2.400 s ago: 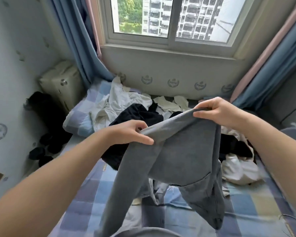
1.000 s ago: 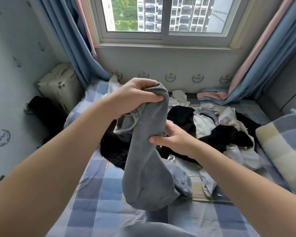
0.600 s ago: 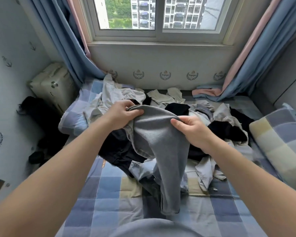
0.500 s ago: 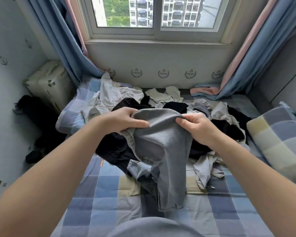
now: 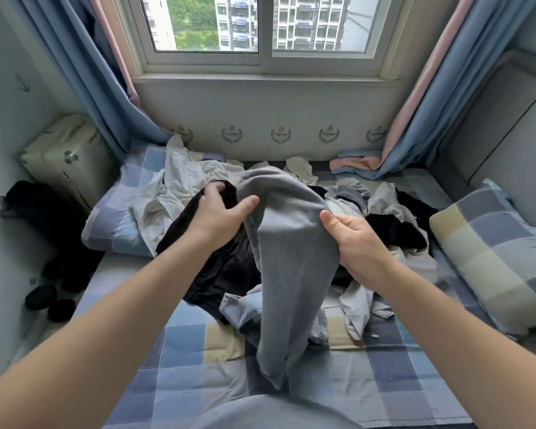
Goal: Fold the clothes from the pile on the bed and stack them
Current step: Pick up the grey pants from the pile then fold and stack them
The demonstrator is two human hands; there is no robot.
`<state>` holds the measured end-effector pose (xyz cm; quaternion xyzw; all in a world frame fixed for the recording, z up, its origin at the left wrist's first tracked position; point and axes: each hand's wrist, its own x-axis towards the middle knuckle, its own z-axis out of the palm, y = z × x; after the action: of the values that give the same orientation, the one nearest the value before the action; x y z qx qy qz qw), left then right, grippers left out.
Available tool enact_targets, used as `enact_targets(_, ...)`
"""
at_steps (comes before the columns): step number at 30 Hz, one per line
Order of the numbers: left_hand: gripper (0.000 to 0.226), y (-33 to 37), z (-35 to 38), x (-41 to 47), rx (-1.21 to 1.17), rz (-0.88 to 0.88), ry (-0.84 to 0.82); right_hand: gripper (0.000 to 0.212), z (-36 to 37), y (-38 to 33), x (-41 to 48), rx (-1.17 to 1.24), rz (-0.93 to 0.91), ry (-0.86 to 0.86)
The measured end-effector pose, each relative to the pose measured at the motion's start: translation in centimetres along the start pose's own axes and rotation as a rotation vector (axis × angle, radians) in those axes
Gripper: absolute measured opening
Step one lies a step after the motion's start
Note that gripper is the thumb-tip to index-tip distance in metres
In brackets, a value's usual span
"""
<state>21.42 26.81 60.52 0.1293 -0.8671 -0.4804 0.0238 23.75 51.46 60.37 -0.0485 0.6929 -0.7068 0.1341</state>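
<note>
Though half behind grey trousers (image 5: 291, 258), clothes pile (image 5: 186, 178)

A sliding window (image 5: 260, 23) sits at 12 o'clock between blue curtains (image 5: 84, 72), a cream suitcase (image 5: 65, 156) at 9 o'clock, a checked pillow (image 5: 492, 252) at 3.

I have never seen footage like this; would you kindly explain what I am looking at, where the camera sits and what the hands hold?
There is no machine here: a person wears a wide-angle camera on the head, so every picture looks forward and down. The left hand and the right hand both grip a grey garment, lifted so that it hangs over the checked bed. Behind it lies the pile of unfolded clothes, black and pale, and a checked pillow lies to the right.
</note>
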Motion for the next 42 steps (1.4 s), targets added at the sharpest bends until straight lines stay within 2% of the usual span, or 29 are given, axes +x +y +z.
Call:
enact_targets(1,0.082,0.2,0.6,-0.9,-0.027,-0.07,-0.156,0.036,0.1,-0.2,0.1,0.065,0.005,0.04)
enact_targets(3,0.076,0.4,1.8,-3.0,-0.077,-0.217,-0.598,0.035,0.1,-0.9,0.4,0.164,0.008,0.077)
enact_targets(4,0.072,0.0,2.5,-3.7,-0.098,-0.209,-0.746,0.034,0.0,-1.3,0.5,0.182,-0.002,0.08)
enact_targets(5,0.068,-0.6,3.3,-4.1,-0.111,-0.148,-0.799,0.033,-0.1,-1.8,0.6,0.189,-0.011,0.082)
enact_targets(6,0.063,-1.2,4.2,-4.2,-0.108,-0.078,-0.757,0.033,-0.4,-2.1,0.7,0.188,-0.017,0.086)
enact_targets(8,0.051,-1.6,5.2,-4.0,-0.087,0.04,-0.56,0.032,-1.0,-2.3,1.0,0.167,0.002,0.117)
enact_targets(10,0.043,-1.0,5.5,-4.1,-0.087,0.102,-0.393,0.03,-1.8,-2.1,1.4,0.043,0.015,0.199)
enact_targets(13,0.027,0.2,5.1,-3.8,-0.335,0.022,-0.191,0.048,-2.6,-1.5,0.5,-0.317,0.008,0.353)
enact_targets(15,0.032,1.3,4.6,-3.2,-0.483,-0.084,-0.089,0.049,-1.8,-0.6,-1.1,-0.364,-0.03,0.293)
enact_targets(16,0.034,2.0,4.5,-3.0,-0.537,-0.13,-0.068,0.049,-0.9,0.4,-2.0,-0.353,-0.004,0.181)
enact_targets(18,0.025,3.6,4.5,-2.7,-0.668,-0.191,-0.073,0.06,1.4,2.4,-3.3,-0.405,0.182,-0.1)
enact_targets(20,0.02,5.3,4.4,-2.8,-0.781,-0.213,-0.1,0.08,2.8,4.9,-2.7,-0.525,0.312,-0.218)
enact_targets(22,0.015,6.7,4.3,-2.8,-0.873,-0.245,-0.124,0.079,3.8,6.6,-1.3,-0.597,0.29,-0.14)
enact_targets(24,0.025,7.6,4.0,-2.7,-0.97,-0.311,-0.131,0.074,4.6,7.0,0.0,-0.579,0.268,-0.006)
enact_targets(27,0.03,8.7,3.5,-2.7,-1.038,-0.374,-0.152,0.083,4.8,7.1,1.2,-0.609,0.192,0.157)
enact_targets(28,0.028,9.0,3.5,-2.8,-1.049,-0.378,-0.168,0.078,4.7,6.9,1.4,-0.662,0.166,0.208)
enact_targets(30,0.024,9.2,3.3,-2.9,-1.057,-0.37,-0.172,0.054,4.2,7.1,2.1,-0.783,0.125,0.284)
enact_targets(32,0.023,9.2,2.9,-2.6,-1.063,-0.357,-0.168,0.031,3.6,7.2,2.8,-0.847,0.081,0.296)
enact_targets(33,0.025,9.2,2.6,-2.5,-1.066,-0.349,-0.169,0.027,3.4,7.3,3.1,-0.835,0.055,0.293)
enact_targets(37,0.025,8.7,1.3,-1.7,-1.065,-0.316,-0.146,0.021,2.4,7.3,2.7,-0.649,-0.048,0.216)
enact_targets(42,0.032,6.4,-0.2,0.5,-1.022,-0.315,0.013,0.027,0.3,5.7,0.8,-0.436,-0.122,0.168)
